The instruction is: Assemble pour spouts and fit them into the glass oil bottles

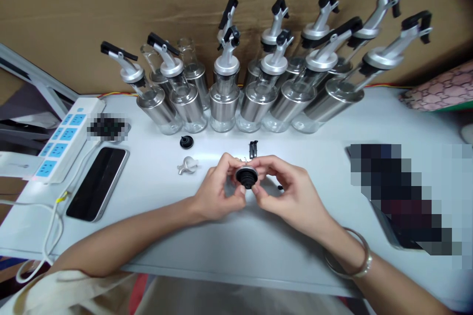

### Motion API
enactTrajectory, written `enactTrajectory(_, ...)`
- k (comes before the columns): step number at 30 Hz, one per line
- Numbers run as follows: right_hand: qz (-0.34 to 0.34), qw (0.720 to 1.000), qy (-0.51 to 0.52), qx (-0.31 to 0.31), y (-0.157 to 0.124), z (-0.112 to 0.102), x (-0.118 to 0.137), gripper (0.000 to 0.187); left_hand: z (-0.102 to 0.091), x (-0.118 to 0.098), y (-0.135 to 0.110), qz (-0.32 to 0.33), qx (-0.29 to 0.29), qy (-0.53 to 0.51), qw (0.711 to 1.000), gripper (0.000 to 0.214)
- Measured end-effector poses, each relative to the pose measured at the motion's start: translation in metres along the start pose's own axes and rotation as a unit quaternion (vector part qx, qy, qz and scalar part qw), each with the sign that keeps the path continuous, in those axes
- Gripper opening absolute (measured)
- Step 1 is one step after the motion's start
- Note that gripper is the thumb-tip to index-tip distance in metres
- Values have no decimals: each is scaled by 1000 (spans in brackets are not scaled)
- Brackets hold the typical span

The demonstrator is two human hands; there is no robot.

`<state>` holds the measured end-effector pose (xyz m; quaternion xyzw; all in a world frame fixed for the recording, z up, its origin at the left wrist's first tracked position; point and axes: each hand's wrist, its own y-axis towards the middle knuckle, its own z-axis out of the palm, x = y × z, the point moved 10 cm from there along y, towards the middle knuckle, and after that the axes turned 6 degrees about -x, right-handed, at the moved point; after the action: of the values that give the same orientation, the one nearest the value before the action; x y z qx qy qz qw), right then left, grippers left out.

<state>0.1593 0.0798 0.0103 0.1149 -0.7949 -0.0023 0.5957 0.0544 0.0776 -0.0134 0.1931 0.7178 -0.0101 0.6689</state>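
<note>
Between my two hands is a bottle pourer cap (247, 177), its ribbed black stopper turned toward me and a silver rim around it. My left hand (221, 184) pinches its left side with thumb and fingers. On the other side my right hand (286, 187) grips it the same way; the far side of the cap is hidden. Just beyond my fingers lie small black lever pieces (253, 149). A silver spout part (188, 165) and a loose black stopper (186, 142) rest on the table to the left. A tiny black piece (280, 187) shows beneath my right hand.
Glass oil bottles (224, 103) with steel bands stand in rows at the back, most with silver pourers and black levers. A phone (98, 184) and a white power strip (64, 140) with cables are on the left. A dark, partly blurred device (397, 231) lies right.
</note>
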Motion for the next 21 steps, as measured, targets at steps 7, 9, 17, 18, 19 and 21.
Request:
enactTrajectory(7,-18,999,-27,-1,-1,1,4,21,1,1,-3,16,0,33,999,22)
enactTrajectory(9,-24,999,-37,-6,-2,0,5,21,2,1,-4,15,0,45,999,23)
enactTrajectory(17,-33,998,-47,-25,-7,-2,8,21,3,3,-4,10,11,94,995,27)
enactTrajectory(18,-38,998,-45,-25,-7,-2,10,21,3,1,-4,24,10,94,995,27)
enactTrajectory(19,-43,998,-44,-27,-7,-2,11,21,2,-3,-4,45,8,92,995,27)
enactTrajectory(21,-47,998,-41,-28,-6,-2,12,21,1,-11,-4,88,1,84,993,27)
